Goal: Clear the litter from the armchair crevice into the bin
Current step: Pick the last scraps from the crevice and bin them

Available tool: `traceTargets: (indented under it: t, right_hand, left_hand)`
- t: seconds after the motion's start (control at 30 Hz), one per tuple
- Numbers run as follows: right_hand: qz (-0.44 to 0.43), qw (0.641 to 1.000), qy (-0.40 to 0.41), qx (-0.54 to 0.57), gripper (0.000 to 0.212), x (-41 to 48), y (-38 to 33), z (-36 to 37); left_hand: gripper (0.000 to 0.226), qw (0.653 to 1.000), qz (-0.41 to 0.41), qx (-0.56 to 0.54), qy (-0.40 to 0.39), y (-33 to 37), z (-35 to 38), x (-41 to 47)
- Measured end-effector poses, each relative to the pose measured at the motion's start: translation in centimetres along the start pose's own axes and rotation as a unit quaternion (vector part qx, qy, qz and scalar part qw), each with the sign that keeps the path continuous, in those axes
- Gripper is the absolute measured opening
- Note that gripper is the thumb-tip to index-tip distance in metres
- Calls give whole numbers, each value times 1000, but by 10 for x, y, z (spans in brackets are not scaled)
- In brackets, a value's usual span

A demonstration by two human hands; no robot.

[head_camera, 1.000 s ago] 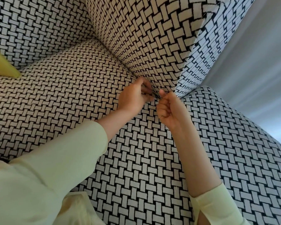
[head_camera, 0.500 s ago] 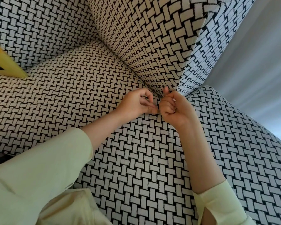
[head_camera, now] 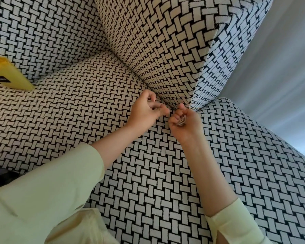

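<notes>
The armchair is covered in black-and-white woven-pattern fabric. Its crevice runs between the seat cushion and the right armrest. My right hand is curled just in front of that crevice and grips a small wad of pale litter in its fist. My left hand hovers beside it over the seat, fingers curled with thumb and fingertips close together; I cannot tell whether it pinches anything. No bin is in view.
A yellow box-like object lies at the far left of the seat against the backrest. The right armrest rises behind my hands. Pale floor or wall shows to the right of the chair.
Both hands have drawn back a little out of the crevice. My right hand has turned so the pale litter in its fist shows. The left hand's fingers have loosened slightly.
</notes>
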State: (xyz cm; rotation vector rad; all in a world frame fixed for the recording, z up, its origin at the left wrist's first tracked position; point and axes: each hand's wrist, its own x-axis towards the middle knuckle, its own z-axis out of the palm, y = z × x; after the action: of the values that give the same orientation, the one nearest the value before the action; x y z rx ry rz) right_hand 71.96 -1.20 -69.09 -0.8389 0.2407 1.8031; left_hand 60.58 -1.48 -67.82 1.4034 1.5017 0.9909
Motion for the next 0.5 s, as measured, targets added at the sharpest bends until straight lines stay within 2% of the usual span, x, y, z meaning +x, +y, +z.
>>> traceTargets:
  t: [0.1, 0.2, 0.27, 0.33, 0.43, 0.5]
  right_hand:
    - [5, 999, 24, 42, 24, -1, 5, 5]
    - [72, 993, -7, 91, 22, -5, 6, 7]
    - [101, 991, -16, 84, 23, -6, 9, 9]
    - [93, 993, -5, 72, 28, -4, 9, 8]
    - [79, 993, -12, 81, 32, -2, 0, 4]
    - [88, 995, -35, 36, 30, -4, -6, 3]
  left_hand:
    - [38, 999, 14, -31, -36, 11, 3, -1]
    - [29, 996, 7, -50, -78, 10, 7, -1]
    - [23, 993, -5, -72, -91, 9, 7, -1]
    - [19, 992, -6, -77, -99, 11, 9, -1]
    - [18, 994, -8, -96, -53, 15, 10, 2]
    - [20, 998, -12, -69, 0, 14, 6, 10]
